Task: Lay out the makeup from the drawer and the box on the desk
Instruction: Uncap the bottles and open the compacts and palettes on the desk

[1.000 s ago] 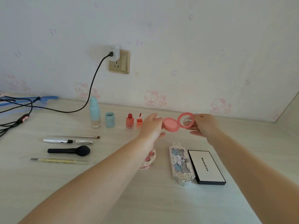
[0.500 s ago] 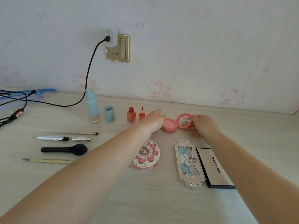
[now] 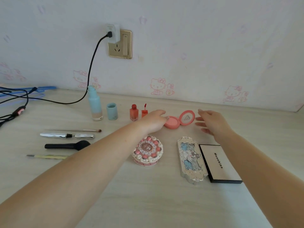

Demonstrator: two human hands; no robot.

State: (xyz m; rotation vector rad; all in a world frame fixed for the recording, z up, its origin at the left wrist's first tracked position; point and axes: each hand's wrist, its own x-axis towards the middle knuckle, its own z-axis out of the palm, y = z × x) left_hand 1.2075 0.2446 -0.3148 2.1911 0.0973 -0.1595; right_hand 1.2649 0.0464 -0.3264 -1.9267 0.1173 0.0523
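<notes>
Now open blush compact (image 3: 179,120) on desk (image 3: 148,195).

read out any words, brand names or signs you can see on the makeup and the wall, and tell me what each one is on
"Moookiss": black print on the white lid of the flat black-edged rectangular palette.
Triangle logo inside the raised lid of the open round pink blush compact; its characters are too small to read.
Small mark low on the short light-blue cylindrical cap: too small to read.
Pink cartoon cat stickers on the wall: pictures only, no words.

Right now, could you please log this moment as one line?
blush compact: open, on desk | left hand: touching it | right hand: open, apart
</notes>
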